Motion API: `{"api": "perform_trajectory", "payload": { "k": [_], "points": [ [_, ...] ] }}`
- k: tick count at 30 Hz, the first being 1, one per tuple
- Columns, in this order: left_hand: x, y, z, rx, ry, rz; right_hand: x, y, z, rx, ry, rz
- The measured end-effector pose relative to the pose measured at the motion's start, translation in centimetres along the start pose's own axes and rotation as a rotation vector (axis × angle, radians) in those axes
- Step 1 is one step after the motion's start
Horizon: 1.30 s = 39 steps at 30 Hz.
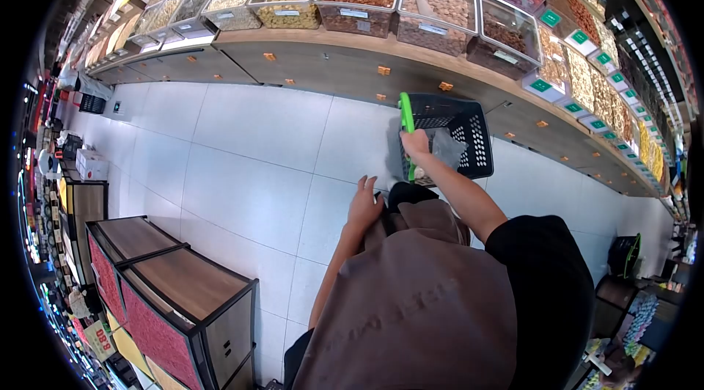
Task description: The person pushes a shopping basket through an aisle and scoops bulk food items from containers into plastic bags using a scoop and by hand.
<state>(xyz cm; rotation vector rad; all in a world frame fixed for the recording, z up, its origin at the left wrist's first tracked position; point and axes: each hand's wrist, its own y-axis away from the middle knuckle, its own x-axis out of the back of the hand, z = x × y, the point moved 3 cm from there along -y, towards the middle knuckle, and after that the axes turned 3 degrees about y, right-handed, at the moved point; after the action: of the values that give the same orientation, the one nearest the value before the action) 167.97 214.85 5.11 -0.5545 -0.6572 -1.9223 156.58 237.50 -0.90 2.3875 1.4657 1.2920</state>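
While the right hand [416, 143] clasped the basket [480, 142] by its handle [405, 111] at two o'clock, near the counter edge [293, 38], the left hand [364, 206] hung loose; open floor [257, 133] stretched toward ten.

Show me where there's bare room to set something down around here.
The widest bare patch is the white floor, bordered by the bin counter, the wooden-topped stand and the shopping basket in the right hand. The stand's top looks bare too. The counter is crowded with clear food bins.
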Motion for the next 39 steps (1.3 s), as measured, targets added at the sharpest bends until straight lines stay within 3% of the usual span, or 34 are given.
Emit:
{"api": "perform_trajectory", "payload": {
  "k": [2,5,13,15,17,18,19,20,22,23,24,26,27,29,30,34,37,39],
  "points": [
    [0.3,0.1,-2.5,0.039,0.046,0.119,0.7,-1.2,-1.3,-0.122,-0.141,-0.015],
    [1.4,-0.2,-4.9,0.224,0.205,0.086,1.2,-2.9,-2.3,-0.181,-0.177,0.024],
    [5.5,-7.1,-14.8,0.326,0.216,0.07,3.8,-6.7,-2.7,-0.237,-0.181,0.217],
    [8.4,-9.4,-18.1,0.437,0.245,-0.006,2.2,-12.1,3.2,-0.198,-0.001,0.265],
    [12.1,-10.9,-21.4,0.582,0.201,0.001,4.8,-10.0,-2.2,-0.135,0.236,0.251],
    [13.9,-11.2,-23.0,0.55,0.144,0.045,5.4,-9.1,-5.1,-0.108,0.161,0.373],
    [17.2,-13.0,-24.5,0.601,0.009,-0.041,5.4,-10.7,-8.8,0.231,0.323,0.705],
    [18.9,-13.6,-25.6,0.603,0.012,-0.035,5.2,-11.8,-11.9,0.362,0.266,0.778],
    [21.0,-14.8,-27.9,0.624,0.023,-0.019,3.9,-15.5,-17.2,0.483,0.347,0.722],
    [21.7,-15.4,-28.9,0.642,0.034,-0.007,3.0,-17.6,-20.1,0.471,0.244,0.604],
    [21.8,-16.2,-30.5,0.607,0.009,0.025,2.5,-18.8,-23.8,0.606,0.192,0.634],
    [23.2,-18.3,-28.7,0.628,0.051,0.023,1.7,-22.8,-30.4,0.657,-0.021,0.472],
    [23.0,-19.1,-29.8,0.637,0.082,0.022,1.4,-24.2,-33.4,0.751,0.064,0.534],
    [20.9,-21.2,-34.1,0.469,0.135,0.04,0.8,-27.3,-38.4,0.662,0.079,0.468],
    [21.8,-22.0,-31.2,0.532,0.087,0.051,0.0,-30.0,-39.5,0.719,0.069,0.477],
    [24.2,-26.1,-30.8,0.595,0.046,0.147,-1.3,-34.1,-45.4,0.448,0.309,0.34],
    [27.8,-29.5,-29.0,0.617,0.19,0.122,-2.3,-37.6,-47.1,0.389,0.43,0.235],
    [29.0,-33.5,-29.9,0.537,0.288,0.186,-2.9,-39.9,-47.4,0.424,0.463,0.296]
  ]
}}
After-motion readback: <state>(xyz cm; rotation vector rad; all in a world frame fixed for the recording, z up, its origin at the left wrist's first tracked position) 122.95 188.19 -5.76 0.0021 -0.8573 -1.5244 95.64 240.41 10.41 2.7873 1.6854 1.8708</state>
